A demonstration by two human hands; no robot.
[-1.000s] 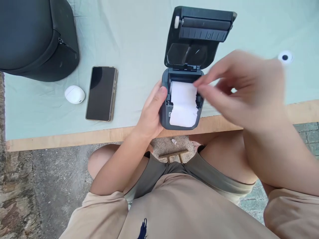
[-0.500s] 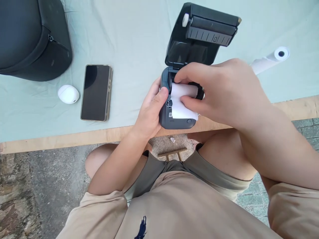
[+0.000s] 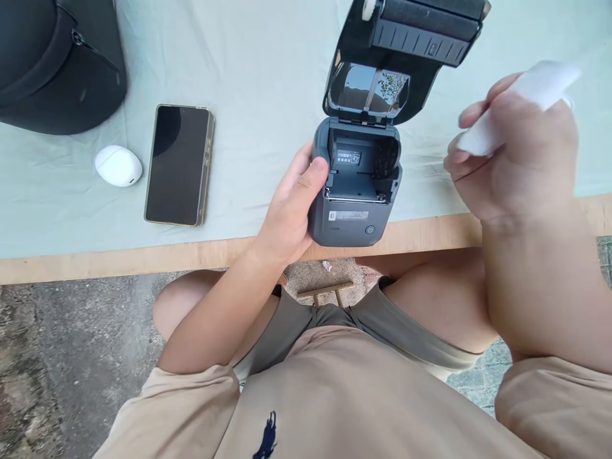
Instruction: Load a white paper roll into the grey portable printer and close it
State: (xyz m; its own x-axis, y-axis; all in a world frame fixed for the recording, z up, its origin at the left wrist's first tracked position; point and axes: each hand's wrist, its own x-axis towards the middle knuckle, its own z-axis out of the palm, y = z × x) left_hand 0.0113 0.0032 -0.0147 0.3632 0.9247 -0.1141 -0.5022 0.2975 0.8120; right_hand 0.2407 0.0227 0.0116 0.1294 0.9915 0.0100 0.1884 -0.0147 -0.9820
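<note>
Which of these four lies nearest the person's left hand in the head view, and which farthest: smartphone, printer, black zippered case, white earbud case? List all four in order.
1. Printer: held in the left hand.
2. Smartphone: left of the hand.
3. White earbud case: just left of the smartphone.
4. Black zippered case: at the upper left corner.

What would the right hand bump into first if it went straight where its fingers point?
Probably the open printer, near its raised lid. The right hand has its curled fingers pointing roughly that way, but its height is hard to tell.
</note>
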